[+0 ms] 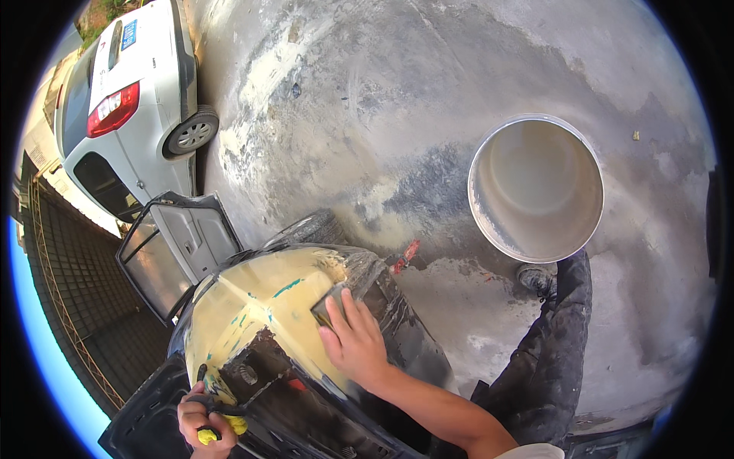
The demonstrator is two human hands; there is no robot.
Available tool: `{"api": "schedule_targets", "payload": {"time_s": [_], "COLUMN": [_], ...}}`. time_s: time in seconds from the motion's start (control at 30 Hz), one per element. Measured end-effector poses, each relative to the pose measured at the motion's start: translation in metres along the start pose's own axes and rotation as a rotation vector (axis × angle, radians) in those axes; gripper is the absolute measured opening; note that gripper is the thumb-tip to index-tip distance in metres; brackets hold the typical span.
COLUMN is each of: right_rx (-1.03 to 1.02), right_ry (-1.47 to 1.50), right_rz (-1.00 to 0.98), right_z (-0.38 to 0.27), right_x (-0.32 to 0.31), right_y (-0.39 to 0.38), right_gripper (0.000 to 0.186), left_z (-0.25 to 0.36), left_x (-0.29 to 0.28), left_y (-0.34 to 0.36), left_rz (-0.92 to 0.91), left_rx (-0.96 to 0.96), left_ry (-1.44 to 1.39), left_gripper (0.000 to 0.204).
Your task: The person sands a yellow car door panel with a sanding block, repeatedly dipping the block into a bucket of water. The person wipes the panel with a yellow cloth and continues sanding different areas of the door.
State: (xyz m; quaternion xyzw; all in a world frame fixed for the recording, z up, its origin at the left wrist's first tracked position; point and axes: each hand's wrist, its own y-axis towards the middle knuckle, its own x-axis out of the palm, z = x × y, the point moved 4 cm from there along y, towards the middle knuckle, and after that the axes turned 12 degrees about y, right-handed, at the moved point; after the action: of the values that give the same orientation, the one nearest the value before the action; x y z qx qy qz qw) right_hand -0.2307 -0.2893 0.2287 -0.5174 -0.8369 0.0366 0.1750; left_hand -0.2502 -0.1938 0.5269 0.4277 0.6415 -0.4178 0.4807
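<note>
My right hand (pixel 355 336) presses a dark sanding block (pixel 324 307) flat against the car's rear body panel (pixel 264 287), its fingers laid over the block. Pale yellow filler coats that panel, with teal streaks and bare dark patches along its edges. At the lower left, my left hand (pixel 202 424) is wrapped round a black and yellow thing (pixel 234 422) beside the dark opening in the car's rear. Its kind cannot be made out, since the fingers cover much of it.
A large round bucket (pixel 478 206) of cloudy liquid stands on the stained concrete floor, by my shoe (pixel 537 281). The car's grey-trimmed door (pixel 195 237) hangs open at the left. Beyond it is a white car (pixel 134 115). A red object (pixel 407 256) lies near the panel.
</note>
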Motion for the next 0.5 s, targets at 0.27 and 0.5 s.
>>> {"api": "schedule_targets", "payload": {"time_s": [0.27,0.5], "right_rx": [0.129,0.191], "right_ry": [0.035,0.214], "right_rz": [0.017,0.023], "right_z": [0.061,0.043], "right_x": [0.035,-0.015], "right_y": [-0.04,-0.055], "right_gripper": [0.048,0.046], "left_z": [0.002,0.001], "left_x": [-0.001,0.001], "left_y": [0.0,-0.003], "left_rz": [-0.03,-0.024], "left_rx": [0.007,-0.029], "left_ry": [0.079,0.099], "left_gripper": [0.016,0.016]}}
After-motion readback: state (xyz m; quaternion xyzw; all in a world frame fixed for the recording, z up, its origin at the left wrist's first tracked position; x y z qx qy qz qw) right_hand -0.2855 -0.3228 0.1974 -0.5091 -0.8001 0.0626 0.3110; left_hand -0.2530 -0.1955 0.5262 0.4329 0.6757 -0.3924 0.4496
